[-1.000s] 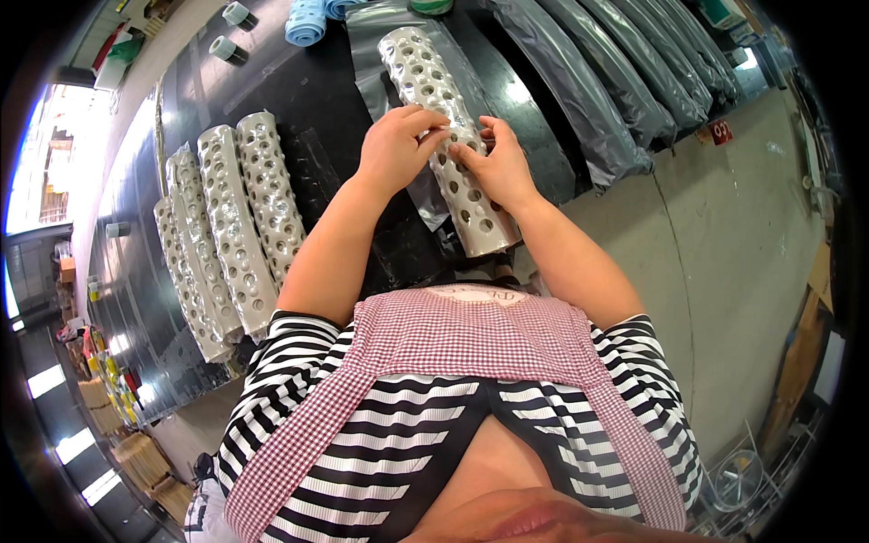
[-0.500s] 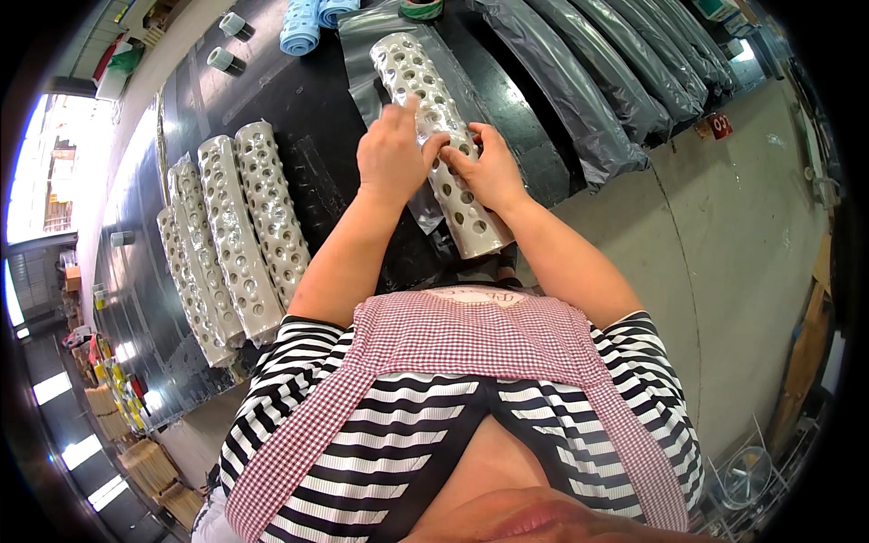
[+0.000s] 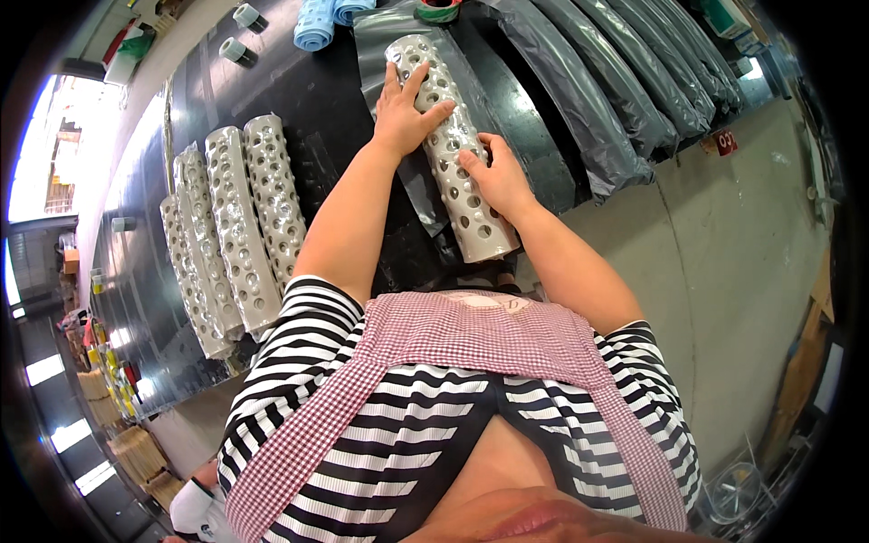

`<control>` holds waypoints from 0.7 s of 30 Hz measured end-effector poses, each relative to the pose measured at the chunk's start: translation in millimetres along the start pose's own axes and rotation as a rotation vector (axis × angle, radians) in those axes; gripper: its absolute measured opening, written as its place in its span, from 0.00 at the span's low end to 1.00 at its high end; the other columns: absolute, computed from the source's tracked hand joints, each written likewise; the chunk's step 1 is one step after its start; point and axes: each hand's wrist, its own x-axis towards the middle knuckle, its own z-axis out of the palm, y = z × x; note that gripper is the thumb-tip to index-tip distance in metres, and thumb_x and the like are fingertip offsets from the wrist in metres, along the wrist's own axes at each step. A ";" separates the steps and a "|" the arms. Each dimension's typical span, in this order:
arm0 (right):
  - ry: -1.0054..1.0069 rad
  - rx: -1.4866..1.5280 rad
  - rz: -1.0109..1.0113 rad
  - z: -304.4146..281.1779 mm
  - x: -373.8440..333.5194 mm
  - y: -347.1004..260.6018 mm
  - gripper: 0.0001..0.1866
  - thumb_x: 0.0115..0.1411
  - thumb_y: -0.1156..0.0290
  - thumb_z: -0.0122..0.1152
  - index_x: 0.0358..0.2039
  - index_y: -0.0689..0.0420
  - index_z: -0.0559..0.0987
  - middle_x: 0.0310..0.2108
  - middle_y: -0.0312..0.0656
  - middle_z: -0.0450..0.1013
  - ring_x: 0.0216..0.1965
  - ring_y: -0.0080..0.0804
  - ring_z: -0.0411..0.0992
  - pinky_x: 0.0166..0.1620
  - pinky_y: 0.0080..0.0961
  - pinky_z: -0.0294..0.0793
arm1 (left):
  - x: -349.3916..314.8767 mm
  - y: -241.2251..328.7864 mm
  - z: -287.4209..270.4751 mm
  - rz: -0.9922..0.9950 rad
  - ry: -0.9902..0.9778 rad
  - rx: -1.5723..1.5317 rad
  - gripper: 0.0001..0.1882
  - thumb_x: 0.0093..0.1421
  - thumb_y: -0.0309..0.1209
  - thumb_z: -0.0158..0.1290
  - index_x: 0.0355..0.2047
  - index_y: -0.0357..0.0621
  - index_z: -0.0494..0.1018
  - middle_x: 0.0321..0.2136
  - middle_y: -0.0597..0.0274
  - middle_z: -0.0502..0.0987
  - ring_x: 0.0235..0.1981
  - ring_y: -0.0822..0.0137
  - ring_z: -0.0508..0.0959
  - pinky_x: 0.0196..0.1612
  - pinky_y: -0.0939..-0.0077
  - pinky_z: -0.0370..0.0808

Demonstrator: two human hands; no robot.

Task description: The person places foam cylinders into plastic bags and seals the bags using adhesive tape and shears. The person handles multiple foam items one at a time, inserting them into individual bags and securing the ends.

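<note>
A beige-grey rolled bath mat (image 3: 457, 195) with round holes lies lengthwise in front of me, its near end close to my apron. My left hand (image 3: 403, 116) rests on its upper left part, fingers spread and thumb stretched across the top. Lower down on the right side, my right hand (image 3: 501, 181) is curved round the roll, thumb on top; some of its fingers are partly hidden. Under and beside the roll lies a flat grey plastic bag (image 3: 369, 54).
Several similar wrapped rolls (image 3: 237, 226) lie at left on the black table (image 3: 330, 163). Blue rolls (image 3: 314, 25) and a tape roll (image 3: 438, 9) are at the far side. Filled grey bags (image 3: 579, 100) line the right. Two small capped containers (image 3: 237, 52) stand far left. A person in white (image 3: 195, 509) is lower left.
My left hand has moved a little up along the roll, and its fingers have spread out. My hands have moved apart. The right hand has slid slightly down the roll.
</note>
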 end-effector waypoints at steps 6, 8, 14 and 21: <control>-0.064 0.347 0.224 -5.4 17.0 2.6 0.31 0.67 0.49 0.55 0.56 0.66 0.74 0.48 0.52 0.76 0.46 0.38 0.75 0.52 0.35 0.73 | -10.1 -11.6 19.1 0.178 0.259 -0.054 0.36 0.64 0.54 0.56 0.68 0.53 0.64 0.72 0.34 0.47 0.70 0.35 0.56 0.69 0.50 0.56; -0.048 0.096 0.124 -0.6 21.2 3.5 0.29 0.69 0.50 0.52 0.53 0.67 0.75 0.47 0.54 0.77 0.48 0.44 0.75 0.53 0.37 0.72 | -28.3 3.2 34.1 0.090 0.118 -0.174 0.42 0.62 0.52 0.58 0.72 0.50 0.57 0.73 0.30 0.38 0.74 0.35 0.43 0.72 0.52 0.48; 0.010 -0.019 0.007 6.3 15.3 -3.6 0.29 0.71 0.51 0.47 0.50 0.68 0.76 0.47 0.58 0.77 0.50 0.53 0.75 0.55 0.41 0.70 | -56.4 -2.7 16.8 0.138 -0.111 -0.229 0.59 0.55 0.49 0.65 0.75 0.43 0.39 0.73 0.32 0.26 0.76 0.39 0.35 0.74 0.57 0.44; -0.187 0.164 0.290 -8.0 25.7 -30.8 0.46 0.61 0.40 0.60 0.65 0.69 0.65 0.58 0.63 0.71 0.59 0.51 0.71 0.59 0.37 0.70 | -140.3 17.9 9.3 0.066 -0.135 -0.615 0.64 0.56 0.41 0.66 0.74 0.39 0.28 0.73 0.36 0.31 0.74 0.44 0.46 0.72 0.54 0.54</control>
